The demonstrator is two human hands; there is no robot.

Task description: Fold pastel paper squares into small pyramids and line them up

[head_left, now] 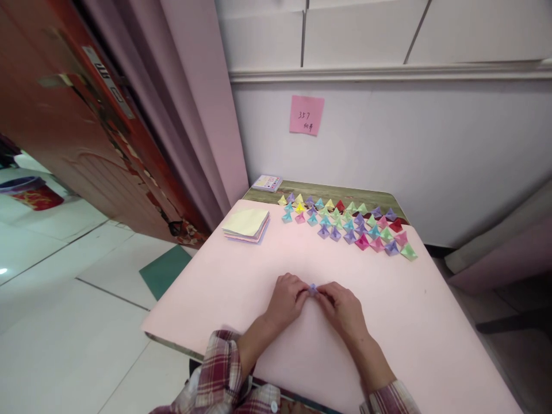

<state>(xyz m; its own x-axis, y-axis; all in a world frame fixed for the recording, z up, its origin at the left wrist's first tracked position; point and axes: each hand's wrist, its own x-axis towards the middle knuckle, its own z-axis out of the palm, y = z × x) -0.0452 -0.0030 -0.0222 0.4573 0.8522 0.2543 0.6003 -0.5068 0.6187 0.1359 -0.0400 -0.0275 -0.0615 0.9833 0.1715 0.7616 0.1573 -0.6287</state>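
Between my fingertips, over the middle of the pink-covered table, is a small purple folded paper piece. My left hand pinches it from the left side. My right hand pinches it from the right, with the fingers curled in. Much of the piece is covered by my fingers, so its exact folds do not show. Farther back on the right stand rows of folded paper shapes in many colours, pointed at the top. To the back left lies a stack of square paper sheets, pale yellow on top.
A paper pack lies at the table's far left corner. Behind the table is a white wall with a pink note. A purple curtain and a red door stand at the left. A green sheet is on the floor.
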